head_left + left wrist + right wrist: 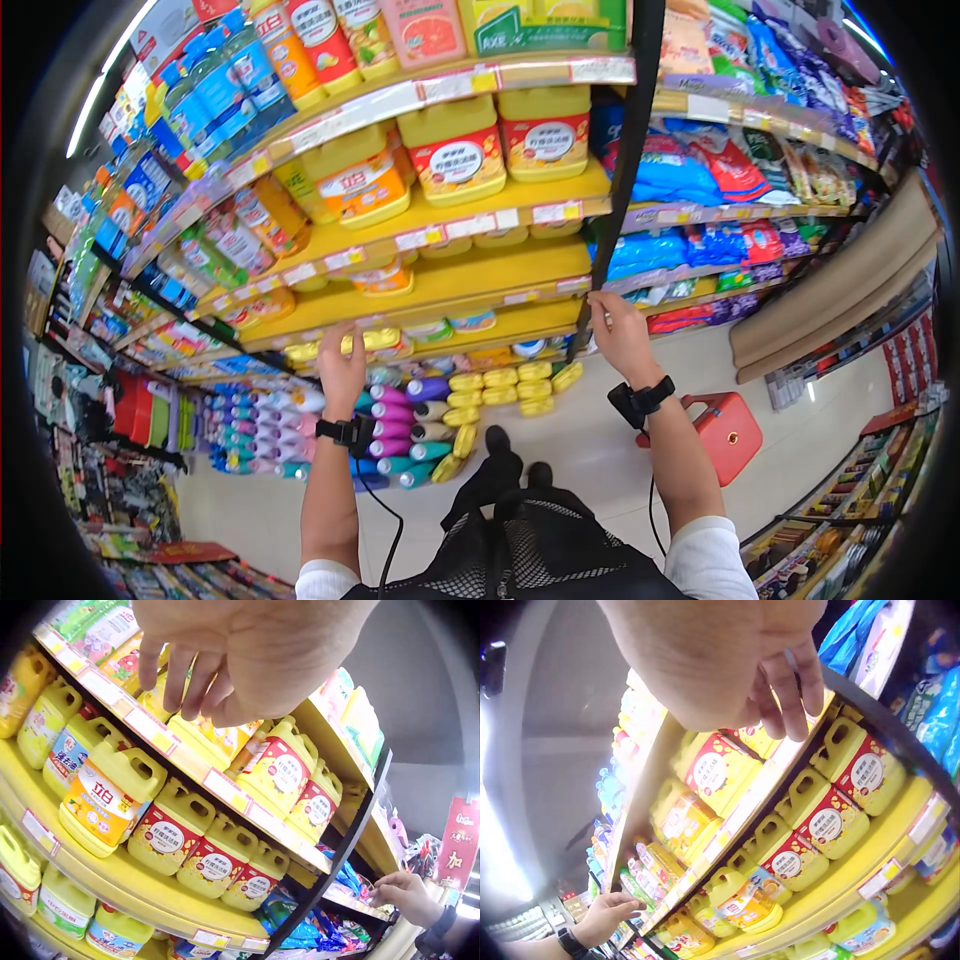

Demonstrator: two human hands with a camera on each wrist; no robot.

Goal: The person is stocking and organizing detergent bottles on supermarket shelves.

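Head view: the left hand [342, 370] and right hand [622, 335] extend toward the shelves [490, 272], the right beside a black post [621, 170]; yellow jugs [455, 165] stand upright in rows. Left wrist view: left fingers relaxed before the jugs, grasping nothing. Right wrist view: right fingers loosely bent, empty; contact with the shelves cannot be told. The step appears to be reaching; picking up would call for closing the fingers on one jug.
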